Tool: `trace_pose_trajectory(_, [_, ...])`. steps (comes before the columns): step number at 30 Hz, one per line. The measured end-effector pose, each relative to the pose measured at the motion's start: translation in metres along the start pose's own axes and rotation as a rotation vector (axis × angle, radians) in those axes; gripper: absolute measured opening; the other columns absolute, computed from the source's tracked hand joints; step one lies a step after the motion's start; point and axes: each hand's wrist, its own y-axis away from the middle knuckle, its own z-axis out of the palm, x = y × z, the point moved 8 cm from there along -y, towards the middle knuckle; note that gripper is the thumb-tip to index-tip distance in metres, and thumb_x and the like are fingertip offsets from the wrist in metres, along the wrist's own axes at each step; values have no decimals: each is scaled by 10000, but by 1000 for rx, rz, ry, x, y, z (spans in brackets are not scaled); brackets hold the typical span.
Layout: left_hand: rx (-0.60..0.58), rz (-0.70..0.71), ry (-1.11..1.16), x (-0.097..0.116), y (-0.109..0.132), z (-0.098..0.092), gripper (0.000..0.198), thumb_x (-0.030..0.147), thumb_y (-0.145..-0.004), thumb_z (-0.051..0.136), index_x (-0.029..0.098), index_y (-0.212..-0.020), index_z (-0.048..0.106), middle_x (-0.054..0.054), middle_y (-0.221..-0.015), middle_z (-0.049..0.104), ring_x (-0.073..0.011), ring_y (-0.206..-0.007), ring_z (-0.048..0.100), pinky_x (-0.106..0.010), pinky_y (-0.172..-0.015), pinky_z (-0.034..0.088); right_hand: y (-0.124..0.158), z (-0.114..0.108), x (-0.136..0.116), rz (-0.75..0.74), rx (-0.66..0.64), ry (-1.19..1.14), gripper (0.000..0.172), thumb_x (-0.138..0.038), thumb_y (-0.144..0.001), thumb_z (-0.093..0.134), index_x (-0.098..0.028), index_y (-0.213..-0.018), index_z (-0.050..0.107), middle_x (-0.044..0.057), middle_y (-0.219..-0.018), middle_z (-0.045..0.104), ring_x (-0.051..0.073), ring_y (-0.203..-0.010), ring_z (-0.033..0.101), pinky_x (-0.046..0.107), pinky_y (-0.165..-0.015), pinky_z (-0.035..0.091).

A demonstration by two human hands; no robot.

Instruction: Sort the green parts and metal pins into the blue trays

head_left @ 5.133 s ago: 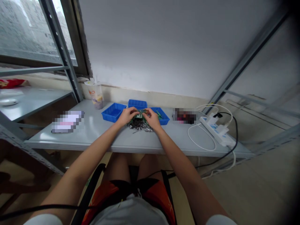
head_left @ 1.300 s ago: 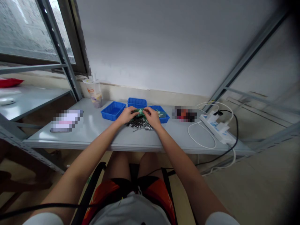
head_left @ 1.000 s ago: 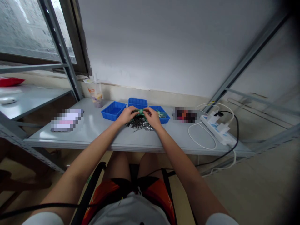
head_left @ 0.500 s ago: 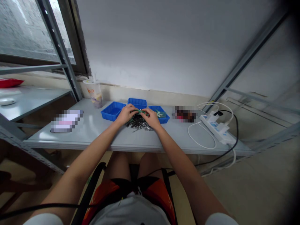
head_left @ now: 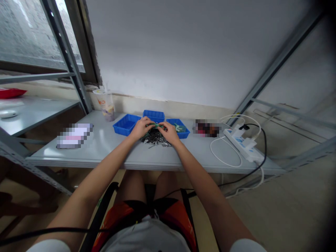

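Head view: left hand and right hand each pinch an end of the green board lying crosswise between them.

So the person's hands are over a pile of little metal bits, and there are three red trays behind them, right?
Not quite. The head view shows the three trays are blue, not red. The rest holds: the left hand and right hand are over the pile of little metal bits, with the trays behind them.
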Motion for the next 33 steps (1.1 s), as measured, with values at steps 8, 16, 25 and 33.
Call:
trace_pose_trajectory(8, [31,6,28,2,0,-3,143,265,-804,613,174,-877,695,-37,-814,619,-145,-741,565,-268,-719,460,-1,2,-1,-20,-8,-16,188,-283,-813,561,-162,-927,650,45,-845,651,127,-644,548,259,-667,440])
trace_pose_trajectory(16, [28,11,16,2,0,-2,144,288,-806,611,169,-852,676,-34,-793,623,-145,-731,558,-265,-704,455,-1,3,1,-20,-9,8,185,-303,-826,538,-186,-922,645,42,-843,650,147,-691,557,278,-696,444])
trace_pose_trajectory(25, [79,16,75,5,0,-6,154,303,-781,644,174,-861,674,-30,-813,597,-136,-726,552,-263,-694,464,-1,2,-1,4,-19,2,186,-289,-825,519,-185,-920,639,43,-859,659,152,-696,569,279,-688,447])
trace_pose_trajectory(33, [121,12,121,5,1,-8,175,320,-771,656,165,-850,674,-31,-805,601,-128,-689,548,-261,-671,465,0,2,-2,14,-26,-17,200,-297,-837,499,-176,-928,631,46,-862,671,153,-690,578,267,-668,444])
